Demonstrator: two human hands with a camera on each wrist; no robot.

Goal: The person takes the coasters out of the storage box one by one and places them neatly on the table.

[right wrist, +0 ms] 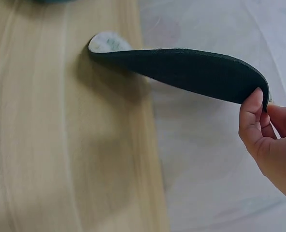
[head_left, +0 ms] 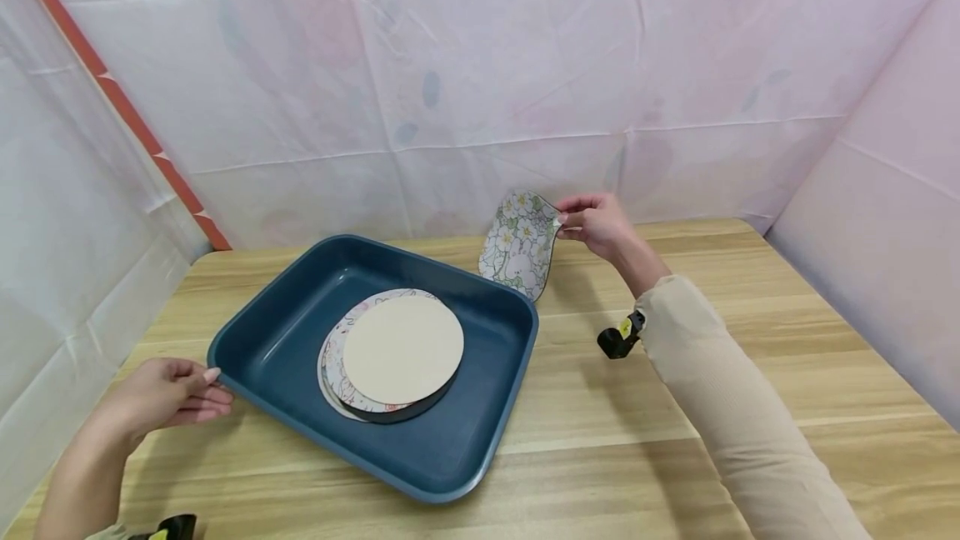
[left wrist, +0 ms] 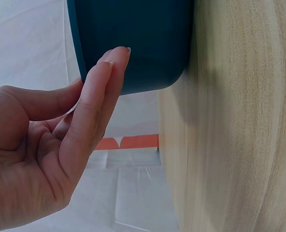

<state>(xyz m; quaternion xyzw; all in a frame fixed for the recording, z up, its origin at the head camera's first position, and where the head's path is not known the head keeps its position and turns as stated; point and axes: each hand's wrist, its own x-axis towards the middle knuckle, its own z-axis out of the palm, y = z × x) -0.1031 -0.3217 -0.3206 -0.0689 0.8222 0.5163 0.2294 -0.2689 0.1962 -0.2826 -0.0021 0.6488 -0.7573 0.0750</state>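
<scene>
At the far side of the table, my right hand (head_left: 600,227) pinches the edge of a thin, floppy mat (head_left: 520,244) printed with white flowers and a rabbit. The mat's dark underside (right wrist: 196,72) shows in the right wrist view, bent in a curve with its far end low by the wood. My left hand (head_left: 161,397) grips the near left corner of a blue rectangular basin (head_left: 285,407), thumb at the rim and fingers along the outer wall. Inside the basin lie several round mats, stacked unevenly, with a plain cream one (head_left: 405,348) on top.
The wooden table (head_left: 585,473) carries the basin left of centre. Pale printed cloth (head_left: 480,65) hangs behind the table and at both sides, close to its edges. An orange strip (head_left: 127,107) runs down the back left corner.
</scene>
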